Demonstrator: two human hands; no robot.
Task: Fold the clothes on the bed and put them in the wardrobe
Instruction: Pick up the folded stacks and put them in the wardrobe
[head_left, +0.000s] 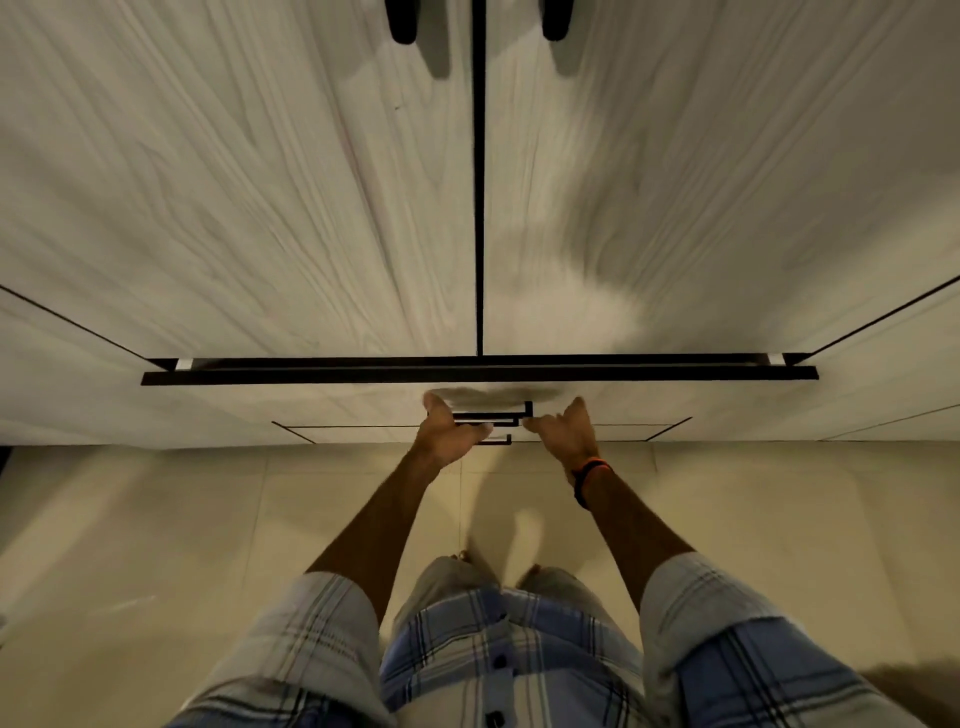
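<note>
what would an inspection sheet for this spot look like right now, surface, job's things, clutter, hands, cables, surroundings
surface: pale tiled floor in front of the wardrobe; no bed in view.
job's things: wardrobe with both upper doors shut; the drawer below them stands slightly out; no clothes seen.
clutter: nothing seen.
grippers: left hand and right hand both reach to the dark drawer handle, fingers at the bar; motion blur hides whether they grip it. A dark and orange band sits on the right wrist.
cables: nothing seen.
surroundings: two dark door handles at the top edge; dim warm light, frame blurred.
</note>
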